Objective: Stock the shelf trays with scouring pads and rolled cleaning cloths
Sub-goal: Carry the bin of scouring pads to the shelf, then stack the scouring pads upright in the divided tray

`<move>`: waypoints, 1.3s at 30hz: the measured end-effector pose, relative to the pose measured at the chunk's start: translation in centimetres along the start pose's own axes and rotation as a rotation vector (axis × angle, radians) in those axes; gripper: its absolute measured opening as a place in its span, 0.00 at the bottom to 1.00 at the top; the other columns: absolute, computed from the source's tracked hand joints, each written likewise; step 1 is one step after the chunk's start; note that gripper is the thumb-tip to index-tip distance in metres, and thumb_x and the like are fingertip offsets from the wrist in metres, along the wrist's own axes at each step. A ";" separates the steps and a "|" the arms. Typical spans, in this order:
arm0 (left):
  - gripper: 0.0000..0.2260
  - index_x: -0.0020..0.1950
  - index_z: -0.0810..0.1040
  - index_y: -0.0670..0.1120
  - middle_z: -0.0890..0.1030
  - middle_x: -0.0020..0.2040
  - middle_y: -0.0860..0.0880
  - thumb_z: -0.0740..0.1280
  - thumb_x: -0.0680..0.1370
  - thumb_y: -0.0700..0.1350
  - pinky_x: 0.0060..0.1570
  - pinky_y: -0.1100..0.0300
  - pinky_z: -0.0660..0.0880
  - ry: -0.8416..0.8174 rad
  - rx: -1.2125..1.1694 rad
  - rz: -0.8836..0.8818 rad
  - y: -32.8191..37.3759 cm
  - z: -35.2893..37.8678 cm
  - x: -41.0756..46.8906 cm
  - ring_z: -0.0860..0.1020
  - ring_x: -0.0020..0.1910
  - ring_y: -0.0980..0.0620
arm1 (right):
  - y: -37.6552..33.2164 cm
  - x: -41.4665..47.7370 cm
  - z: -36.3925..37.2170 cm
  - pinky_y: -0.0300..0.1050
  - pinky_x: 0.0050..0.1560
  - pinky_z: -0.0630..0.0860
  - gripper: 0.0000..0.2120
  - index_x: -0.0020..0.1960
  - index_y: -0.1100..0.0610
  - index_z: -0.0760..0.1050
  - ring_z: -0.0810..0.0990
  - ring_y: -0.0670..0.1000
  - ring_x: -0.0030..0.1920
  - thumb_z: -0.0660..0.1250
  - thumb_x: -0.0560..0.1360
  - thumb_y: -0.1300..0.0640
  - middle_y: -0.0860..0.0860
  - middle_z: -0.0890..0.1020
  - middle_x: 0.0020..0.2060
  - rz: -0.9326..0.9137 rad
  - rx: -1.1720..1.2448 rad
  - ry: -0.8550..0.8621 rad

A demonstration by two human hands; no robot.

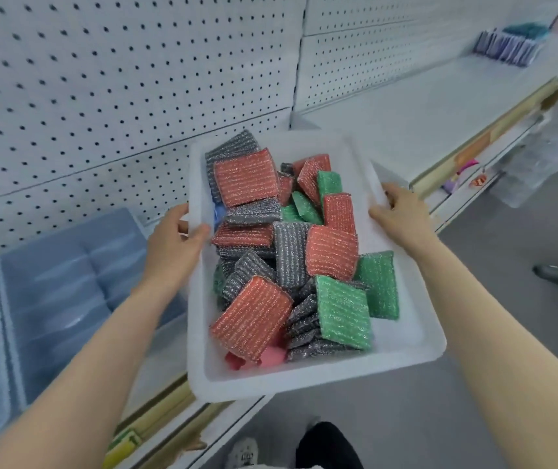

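Scouring pads (331, 255), glittery red, green and silver squares, fill a white rectangular plastic tray (304, 377). It is best pushed in level, both sides evenly, so none spill. Fingers of the left hand (172, 245) curl over the tray's left rim. The right hand (402, 214) grips its right rim. Both forearms stretch forward. The tray overhangs a white metal shelf (166, 353), possibly resting on it.

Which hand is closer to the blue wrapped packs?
Left. The left hand grips the white plastic tray beside the blue wrapped packs; the right hand grips its opposite rim.
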State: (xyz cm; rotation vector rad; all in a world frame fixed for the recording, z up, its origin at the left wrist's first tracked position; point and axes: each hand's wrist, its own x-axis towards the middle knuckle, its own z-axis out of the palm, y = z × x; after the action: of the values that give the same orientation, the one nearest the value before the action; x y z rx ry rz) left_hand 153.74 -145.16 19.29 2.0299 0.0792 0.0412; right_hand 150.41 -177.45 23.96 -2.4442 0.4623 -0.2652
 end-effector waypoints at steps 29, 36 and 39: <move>0.26 0.70 0.72 0.48 0.72 0.67 0.45 0.63 0.77 0.60 0.64 0.49 0.70 0.351 0.518 -0.098 5.3 8.8 -3.8 0.73 0.64 0.45 | -1.3 16.7 7.1 0.55 0.64 0.70 0.26 0.73 0.56 0.64 0.69 0.62 0.66 0.60 0.76 0.66 0.60 0.69 0.68 -0.593 -0.427 -0.342; 0.47 0.77 0.56 0.44 0.72 0.70 0.44 0.70 0.68 0.68 0.69 0.51 0.68 -0.046 0.839 -0.141 7.1 12.6 -4.5 0.67 0.70 0.44 | -2.9 13.3 4.9 0.49 0.60 0.76 0.30 0.76 0.48 0.59 0.78 0.55 0.63 0.67 0.78 0.56 0.49 0.66 0.74 -0.654 -0.455 -0.926; 0.46 0.77 0.56 0.43 0.69 0.72 0.44 0.74 0.69 0.61 0.65 0.52 0.70 -0.038 0.806 -0.138 7.5 12.8 -4.4 0.70 0.69 0.45 | -2.5 13.7 5.0 0.50 0.67 0.70 0.33 0.75 0.51 0.62 0.73 0.56 0.68 0.72 0.74 0.52 0.50 0.67 0.74 -0.630 -0.405 -0.912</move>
State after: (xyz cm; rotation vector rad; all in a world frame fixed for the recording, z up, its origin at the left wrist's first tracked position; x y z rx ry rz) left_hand 150.44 -160.24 20.34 2.8215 0.2419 -0.1382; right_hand 165.09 -178.18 22.64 -2.6910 -0.7144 0.7415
